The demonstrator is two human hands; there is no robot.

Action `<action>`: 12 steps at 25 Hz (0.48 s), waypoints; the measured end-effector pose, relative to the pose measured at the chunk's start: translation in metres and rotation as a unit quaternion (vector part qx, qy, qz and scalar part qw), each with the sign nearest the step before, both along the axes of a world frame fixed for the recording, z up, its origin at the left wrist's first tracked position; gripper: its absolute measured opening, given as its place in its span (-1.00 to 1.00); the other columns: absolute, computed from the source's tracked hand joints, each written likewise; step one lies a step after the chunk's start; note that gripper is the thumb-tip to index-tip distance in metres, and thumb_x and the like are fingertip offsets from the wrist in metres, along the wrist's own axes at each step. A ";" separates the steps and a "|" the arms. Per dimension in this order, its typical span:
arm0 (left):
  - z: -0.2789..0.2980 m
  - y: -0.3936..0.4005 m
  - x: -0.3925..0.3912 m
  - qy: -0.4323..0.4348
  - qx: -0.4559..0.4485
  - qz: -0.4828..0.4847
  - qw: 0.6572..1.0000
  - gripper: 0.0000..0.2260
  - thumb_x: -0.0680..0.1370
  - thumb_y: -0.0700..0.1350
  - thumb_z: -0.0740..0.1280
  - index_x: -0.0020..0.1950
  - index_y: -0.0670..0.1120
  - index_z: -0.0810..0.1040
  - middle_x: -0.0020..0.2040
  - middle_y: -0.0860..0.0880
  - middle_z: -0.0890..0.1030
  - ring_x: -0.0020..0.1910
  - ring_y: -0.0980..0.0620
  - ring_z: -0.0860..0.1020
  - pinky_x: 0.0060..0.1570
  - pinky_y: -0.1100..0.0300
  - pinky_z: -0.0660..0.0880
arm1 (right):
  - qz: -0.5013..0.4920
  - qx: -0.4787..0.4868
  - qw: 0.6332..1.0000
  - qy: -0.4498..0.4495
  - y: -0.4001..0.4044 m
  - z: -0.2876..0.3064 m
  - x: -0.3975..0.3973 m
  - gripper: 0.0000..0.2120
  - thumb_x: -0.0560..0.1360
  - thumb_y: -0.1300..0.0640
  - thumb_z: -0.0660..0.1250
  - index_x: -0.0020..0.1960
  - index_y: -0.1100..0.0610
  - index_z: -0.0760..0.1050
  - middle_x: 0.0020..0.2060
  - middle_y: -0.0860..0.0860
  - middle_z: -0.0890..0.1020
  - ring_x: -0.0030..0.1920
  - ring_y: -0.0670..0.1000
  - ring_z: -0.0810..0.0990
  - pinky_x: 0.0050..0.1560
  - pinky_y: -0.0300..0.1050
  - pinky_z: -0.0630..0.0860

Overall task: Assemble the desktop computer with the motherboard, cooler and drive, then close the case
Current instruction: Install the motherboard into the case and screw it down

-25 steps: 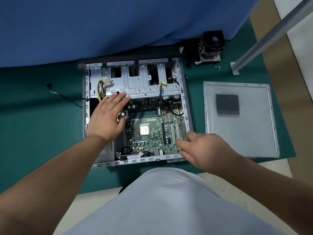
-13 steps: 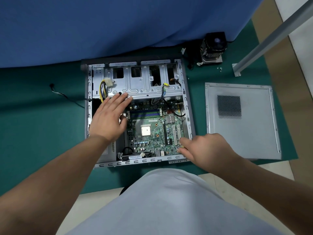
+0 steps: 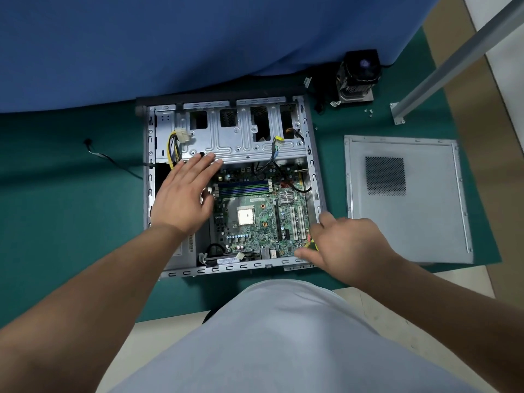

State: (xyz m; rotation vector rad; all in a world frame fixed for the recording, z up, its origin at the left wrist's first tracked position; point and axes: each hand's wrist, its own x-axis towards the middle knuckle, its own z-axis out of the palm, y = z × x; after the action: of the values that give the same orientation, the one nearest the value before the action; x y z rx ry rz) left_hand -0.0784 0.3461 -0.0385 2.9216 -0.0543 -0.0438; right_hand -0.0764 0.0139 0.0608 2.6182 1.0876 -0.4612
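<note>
The case [image 3: 317,177] lies open on its side on the green surface [image 3: 71,222], under and between both hands. Beyond the hands a blue cloth [image 3: 198,38] drapes onto the surface behind the case. To the right of the right hand the side panel [image 3: 425,222] lies flat on the surface, apart from the case, its mesh vent facing up. The motherboard [image 3: 263,219] sits inside the case between the two hands, its socket bare. Ahead of the left hand's fingertips is the metal drive cage [image 3: 241,137], with a bundle of yellow and black cables [image 3: 173,146] just left of those fingertips. The left hand [image 3: 184,194] is spread flat, palm down, fingers straight and together, over the left edge of the motherboard, holding nothing. The right hand [image 3: 343,245] is at the near right corner of the motherboard, fingers curled down beside the case wall; something small and yellow-green shows under them, but I cannot tell whether it is gripped. Far ahead of the right hand the cooler [image 3: 358,76] stands on the surface, well apart from the case, with a few small screws [image 3: 369,112] just right of it.
</note>
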 end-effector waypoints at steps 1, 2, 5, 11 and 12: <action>0.000 0.000 0.000 -0.001 -0.001 0.000 1.000 -0.30 0.56 -0.05 0.32 0.65 0.16 0.12 0.64 0.12 0.20 0.63 0.10 0.10 0.63 0.05 -0.05 | 0.015 0.003 0.999 0.031 -0.001 0.003 -0.001 -0.66 0.58 -0.24 0.25 0.07 0.04 0.48 0.00 0.03 0.52 -0.22 0.09 0.56 -0.45 -0.16 0.29; -0.001 0.001 0.000 -0.001 -0.002 -0.002 1.000 -0.31 0.56 -0.05 0.31 0.65 0.16 0.12 0.63 0.12 0.20 0.63 0.10 0.10 0.63 0.04 -0.05 | 0.023 0.015 0.997 0.067 -0.002 0.004 -0.001 -0.75 0.53 -0.05 0.37 0.11 0.04 0.45 0.03 0.04 0.48 -0.22 0.09 0.53 -0.46 -0.13 0.35; -0.001 0.001 0.000 -0.004 -0.003 -0.002 1.000 -0.31 0.55 -0.05 0.30 0.65 0.16 0.12 0.63 0.12 0.21 0.63 0.09 0.11 0.63 0.03 -0.03 | 0.039 0.015 0.997 0.067 0.001 0.006 -0.001 -0.81 0.44 0.17 0.43 0.00 0.05 0.47 -0.15 0.03 0.48 -0.42 0.10 0.43 -0.55 -0.17 0.27; -0.002 0.001 0.000 -0.002 -0.007 -0.001 1.000 -0.31 0.55 -0.04 0.27 0.65 0.17 0.11 0.64 0.13 0.20 0.63 0.11 0.09 0.63 0.06 -0.06 | 0.011 0.008 1.000 -0.016 -0.002 0.005 -0.008 -0.71 0.51 -0.15 0.39 -0.10 0.08 0.50 -0.39 0.01 0.52 -0.55 0.09 0.45 -0.47 -0.22 0.21; -0.002 0.002 0.000 -0.002 -0.008 -0.002 1.000 -0.32 0.55 -0.03 0.26 0.65 0.17 0.11 0.64 0.13 0.20 0.63 0.11 0.09 0.62 0.06 -0.07 | 0.025 0.027 0.999 0.004 -0.004 0.006 -0.009 -0.79 0.43 0.00 0.44 -0.06 0.09 0.49 -0.32 0.04 0.51 -0.52 0.10 0.42 -0.49 -0.21 0.17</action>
State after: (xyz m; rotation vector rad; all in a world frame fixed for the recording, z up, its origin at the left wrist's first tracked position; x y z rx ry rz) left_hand -0.0784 0.3481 -0.0407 2.9049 -0.0612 -0.0371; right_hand -0.0850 0.0094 0.0664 2.6301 1.1803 -0.4368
